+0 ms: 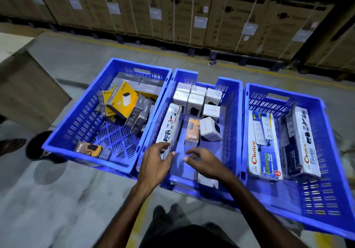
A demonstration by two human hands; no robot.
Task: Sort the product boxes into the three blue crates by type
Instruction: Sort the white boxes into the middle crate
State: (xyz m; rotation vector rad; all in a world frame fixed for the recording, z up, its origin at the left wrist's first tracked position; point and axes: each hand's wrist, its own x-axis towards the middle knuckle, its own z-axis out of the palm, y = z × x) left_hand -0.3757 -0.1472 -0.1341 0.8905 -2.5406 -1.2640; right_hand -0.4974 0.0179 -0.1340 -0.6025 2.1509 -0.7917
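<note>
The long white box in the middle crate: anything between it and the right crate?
Only the two crate walls between them. The long white box leans on the middle crate's left wall, left hand on it. The right crate has bare floor near the person.

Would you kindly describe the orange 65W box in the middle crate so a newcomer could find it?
Start at the middle crate of the three blue ones. On its floor, just beyond the right hand, stands a small orange 65W box. Its neighbours are white cube boxes and a long white box.
</note>
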